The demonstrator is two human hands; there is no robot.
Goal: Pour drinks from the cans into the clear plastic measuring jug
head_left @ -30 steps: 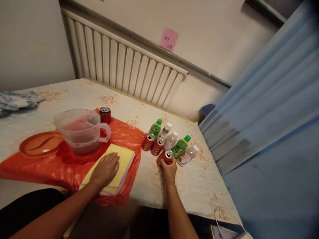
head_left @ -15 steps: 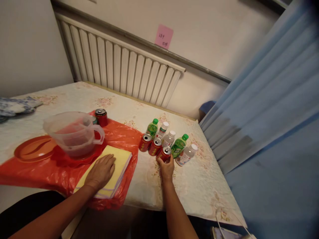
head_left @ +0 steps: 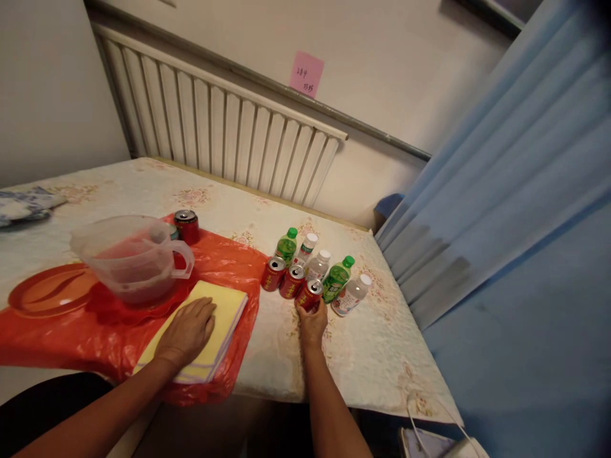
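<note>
My left hand (head_left: 187, 332) lies flat on a folded yellow cloth (head_left: 224, 302), which rests on a red plastic bag (head_left: 224, 251). Low around the nearest red drink can (head_left: 309, 294), my right hand (head_left: 314, 323) has its thumb and fingers closed. That can stands at the near end of a row with two more red cans, the middle one (head_left: 292, 282) and the far one (head_left: 273, 274). Behind the row are green-capped bottles (head_left: 337, 280) and white-capped bottles (head_left: 352, 296), all upright.
A clear plastic measuring jug (head_left: 128, 254) stands on the red bag, beside an orange lid (head_left: 50, 289). Another red can (head_left: 186, 226) is behind the jug. A radiator (head_left: 214, 121) lines the wall; a blue curtain (head_left: 477, 191) hangs at the right.
The whole view has shifted slightly, so things appear a little further left. My right hand still holds the nearest can, and my left hand stays on the cloth.
</note>
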